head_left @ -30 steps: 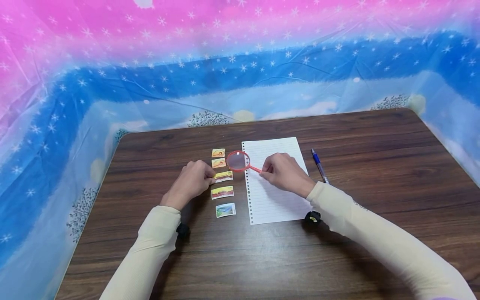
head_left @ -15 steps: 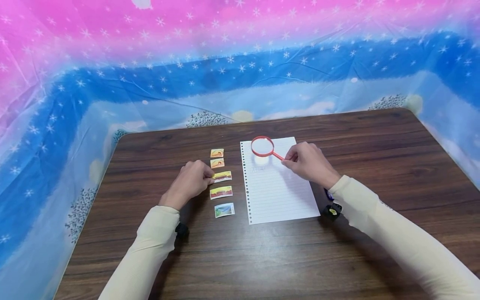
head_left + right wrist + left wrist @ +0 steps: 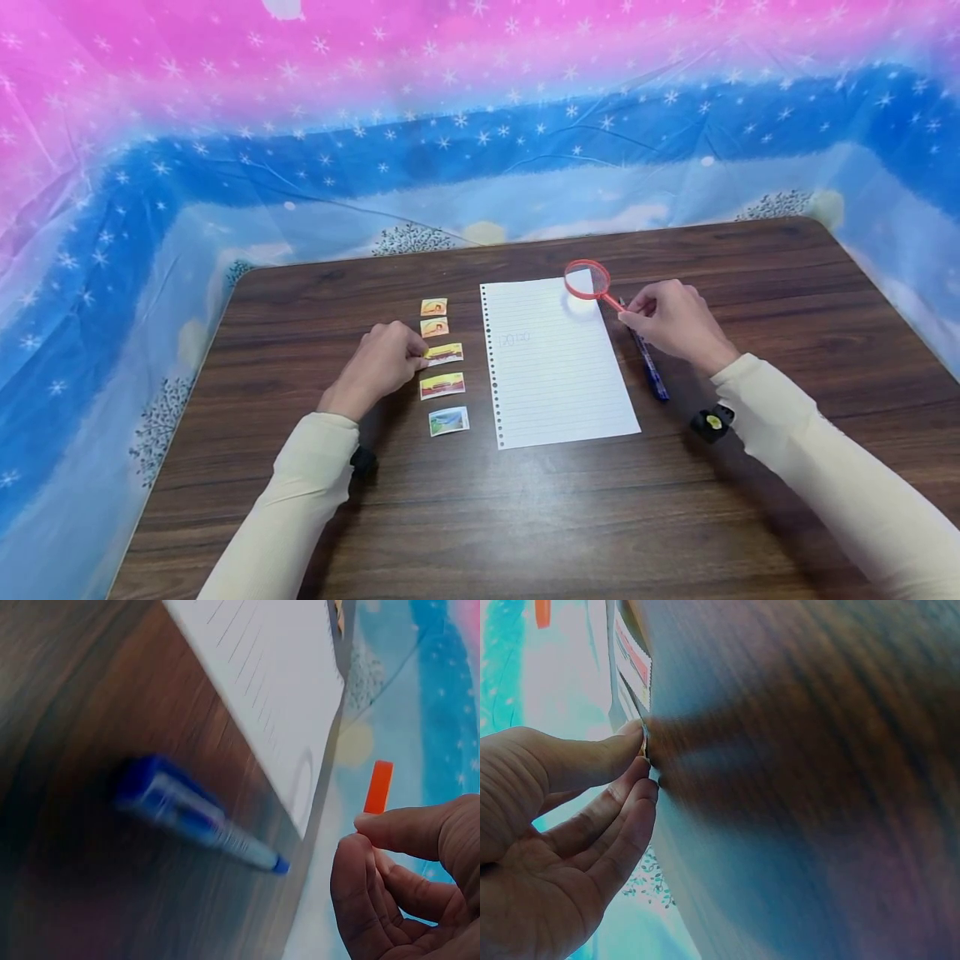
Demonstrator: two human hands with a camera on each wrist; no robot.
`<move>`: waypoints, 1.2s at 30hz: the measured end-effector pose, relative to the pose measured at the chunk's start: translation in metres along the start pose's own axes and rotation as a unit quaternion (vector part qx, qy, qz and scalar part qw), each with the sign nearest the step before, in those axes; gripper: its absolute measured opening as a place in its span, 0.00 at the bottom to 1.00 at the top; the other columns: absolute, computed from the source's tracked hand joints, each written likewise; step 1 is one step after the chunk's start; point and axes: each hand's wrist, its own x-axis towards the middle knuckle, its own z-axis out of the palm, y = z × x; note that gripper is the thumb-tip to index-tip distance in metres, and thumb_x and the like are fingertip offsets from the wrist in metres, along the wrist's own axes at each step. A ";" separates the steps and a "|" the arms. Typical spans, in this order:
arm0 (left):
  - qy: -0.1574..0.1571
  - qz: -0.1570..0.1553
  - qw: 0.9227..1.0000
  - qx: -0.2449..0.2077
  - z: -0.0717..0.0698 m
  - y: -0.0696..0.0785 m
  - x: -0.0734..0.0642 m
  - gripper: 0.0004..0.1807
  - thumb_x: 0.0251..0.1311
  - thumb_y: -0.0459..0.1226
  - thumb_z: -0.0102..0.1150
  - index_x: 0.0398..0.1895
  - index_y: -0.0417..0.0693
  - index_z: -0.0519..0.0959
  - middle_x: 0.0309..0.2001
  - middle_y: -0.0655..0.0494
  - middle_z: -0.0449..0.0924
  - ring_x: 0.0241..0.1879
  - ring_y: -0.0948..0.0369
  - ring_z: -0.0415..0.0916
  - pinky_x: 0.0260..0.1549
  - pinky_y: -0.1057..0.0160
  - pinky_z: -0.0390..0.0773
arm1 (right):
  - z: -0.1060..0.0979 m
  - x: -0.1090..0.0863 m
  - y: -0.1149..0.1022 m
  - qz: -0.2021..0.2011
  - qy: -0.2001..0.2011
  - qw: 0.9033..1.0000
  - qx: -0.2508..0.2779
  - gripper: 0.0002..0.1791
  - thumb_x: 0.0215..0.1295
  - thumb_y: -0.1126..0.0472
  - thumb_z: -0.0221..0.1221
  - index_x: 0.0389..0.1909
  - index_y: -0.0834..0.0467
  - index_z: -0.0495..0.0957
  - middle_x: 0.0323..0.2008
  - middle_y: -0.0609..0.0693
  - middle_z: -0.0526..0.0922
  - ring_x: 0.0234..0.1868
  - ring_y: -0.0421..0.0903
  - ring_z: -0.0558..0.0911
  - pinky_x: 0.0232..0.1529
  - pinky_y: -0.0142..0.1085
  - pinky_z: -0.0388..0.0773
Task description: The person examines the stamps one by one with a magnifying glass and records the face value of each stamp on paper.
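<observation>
The magnifier is raised above the far right corner of the paper, its round red rim partly past the sheet's edge and a bright patch of light showing on the page beneath. The right hand pinches the end of its handle between thumb and fingers, above the pen, which lies aslant on the desk just to the right of the sheet.

The left hand has thumb and fingers brought together at the left end of the middle stamp; the left wrist view shows the stamp nearly edge-on, but it seems to be pinched there. The stamp is third in a column of five, left of the paper and apart from it. Beyond it are two small orange ones, the far stamp and the second stamp; nearer the person come the red-and-yellow stamp and the blue-green stamp.

The paper is ruled, with holes down its left side and faint marks near that side. Behind the desk hangs a pink and blue cloth patterned with snowflakes.
</observation>
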 end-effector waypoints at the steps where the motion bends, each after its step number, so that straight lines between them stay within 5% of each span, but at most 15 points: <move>1: 0.000 0.001 1.000 0.000 0.000 0.000 0.000 0.06 0.65 0.29 0.66 0.30 0.45 0.87 0.30 0.52 0.83 0.22 0.58 0.69 0.25 0.62 0.67 | -0.002 -0.001 0.003 0.004 0.003 1.000 -0.002 0.10 0.68 0.61 0.65 0.34 0.65 0.85 0.26 0.54 0.85 0.22 0.44 0.80 0.21 0.37 0.74; 18: -0.003 0.000 1.000 0.004 0.000 0.001 0.000 0.07 0.64 0.30 0.66 0.28 0.46 0.86 0.30 0.52 0.82 0.23 0.58 0.68 0.26 0.61 0.67 | -0.021 -0.017 0.054 0.055 0.038 0.998 -0.023 0.12 0.67 0.59 0.66 0.32 0.66 0.85 0.21 0.52 0.84 0.20 0.43 0.81 0.18 0.36 0.70; 36: -0.003 0.000 1.000 0.002 0.000 0.001 0.000 0.07 0.63 0.30 0.67 0.28 0.46 0.86 0.30 0.53 0.81 0.24 0.57 0.68 0.26 0.62 0.67 | -0.020 -0.026 0.076 0.107 0.018 0.994 -0.022 0.13 0.70 0.59 0.63 0.35 0.67 0.83 0.21 0.52 0.83 0.21 0.44 0.79 0.20 0.37 0.73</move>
